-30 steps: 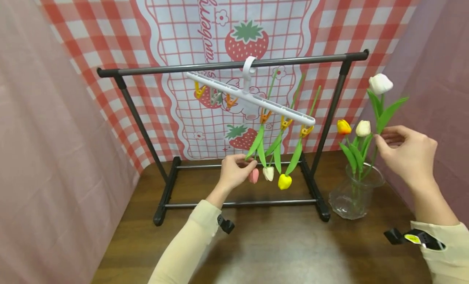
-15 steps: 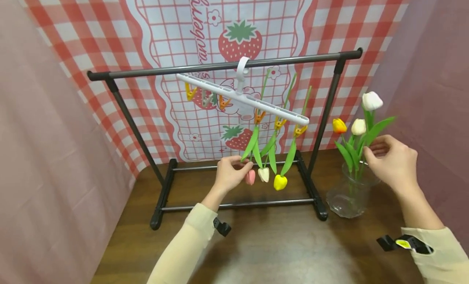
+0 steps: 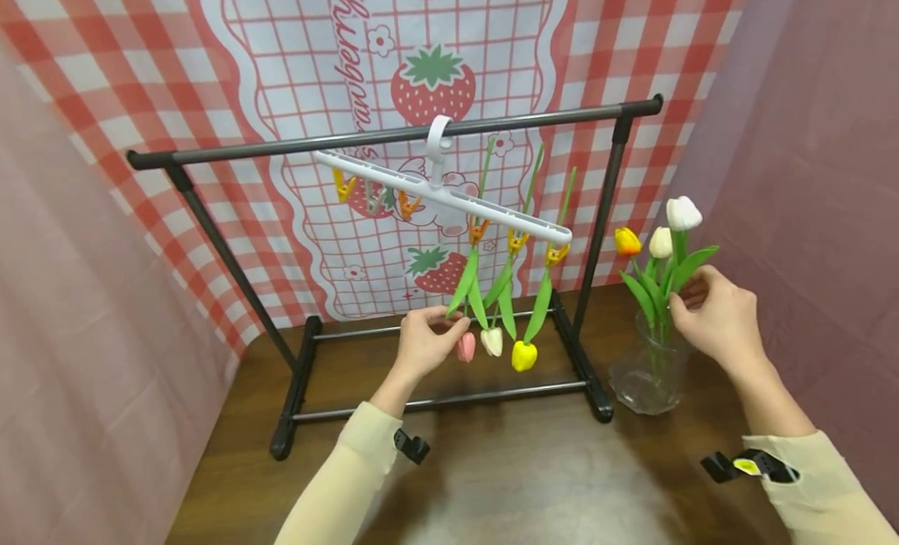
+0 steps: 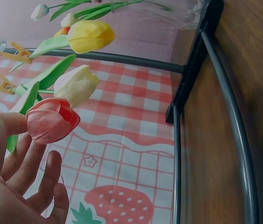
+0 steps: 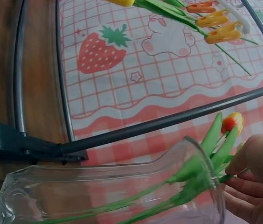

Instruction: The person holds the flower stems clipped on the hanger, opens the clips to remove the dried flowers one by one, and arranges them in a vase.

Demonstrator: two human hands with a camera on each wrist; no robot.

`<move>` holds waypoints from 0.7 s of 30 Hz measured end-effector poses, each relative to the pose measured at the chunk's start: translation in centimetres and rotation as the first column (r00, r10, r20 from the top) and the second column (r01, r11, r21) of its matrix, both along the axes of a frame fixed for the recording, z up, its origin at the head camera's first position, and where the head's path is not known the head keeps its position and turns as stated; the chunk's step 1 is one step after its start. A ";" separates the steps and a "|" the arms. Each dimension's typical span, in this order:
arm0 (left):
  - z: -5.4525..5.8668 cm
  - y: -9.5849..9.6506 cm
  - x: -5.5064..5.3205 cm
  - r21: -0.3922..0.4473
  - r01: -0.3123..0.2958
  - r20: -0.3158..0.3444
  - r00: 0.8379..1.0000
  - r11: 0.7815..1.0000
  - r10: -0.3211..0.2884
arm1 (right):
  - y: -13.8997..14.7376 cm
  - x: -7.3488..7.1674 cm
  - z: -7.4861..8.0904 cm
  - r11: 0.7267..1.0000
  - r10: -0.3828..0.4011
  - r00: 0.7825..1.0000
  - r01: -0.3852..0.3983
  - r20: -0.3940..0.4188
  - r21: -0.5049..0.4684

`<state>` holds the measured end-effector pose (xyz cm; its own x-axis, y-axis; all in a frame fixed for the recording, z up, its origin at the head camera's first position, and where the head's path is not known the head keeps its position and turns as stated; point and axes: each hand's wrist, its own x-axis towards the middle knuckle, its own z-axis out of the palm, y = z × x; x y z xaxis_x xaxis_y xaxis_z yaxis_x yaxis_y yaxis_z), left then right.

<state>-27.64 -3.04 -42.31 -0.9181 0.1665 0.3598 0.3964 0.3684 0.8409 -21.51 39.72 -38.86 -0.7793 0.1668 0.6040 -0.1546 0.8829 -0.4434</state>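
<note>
My left hand point(image 3: 428, 342) pinches the stem of a pink tulip point(image 4: 52, 120) just behind its bloom. That tulip hangs head-down from an orange clip point(image 3: 478, 231) on a white hanger point(image 3: 449, 197). Beside it a cream tulip point(image 3: 492, 342) and a yellow tulip point(image 3: 524, 356) hang the same way from yellow clips. At the right, my right hand point(image 3: 719, 318) pinches a white tulip point(image 3: 684, 214) low among its leaves, at the mouth of a clear glass vase point(image 3: 644, 381). An orange-yellow tulip point(image 3: 627, 241) and another cream tulip point(image 3: 661, 243) stand in the vase.
The hanger hooks over the bar of a black metal rack point(image 3: 295, 146) on a wooden table point(image 3: 520, 467). Several clips point(image 3: 374, 197) on its left half hold nothing, and it tilts down to the right. A strawberry-print cloth point(image 3: 435, 84) hangs behind.
My right hand has lowered the white tulip, its stem going down into the vase. My left hand keeps its hold on the pink tulip. The head view has shifted slightly.
</note>
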 end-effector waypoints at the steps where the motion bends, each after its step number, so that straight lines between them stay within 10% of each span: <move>1: 0.0 0.0 0.0 0.004 0.003 -0.001 1.000 1.000 -0.003 | 0.0 0.0 -0.1 1.000 0.001 1.000 -0.001 0.004 0.003; 21: -0.2 0.0 -0.2 0.020 0.044 -0.016 0.999 0.999 -0.044 | -0.5 -0.3 -1.4 0.999 -0.022 1.000 0.022 -0.011 0.049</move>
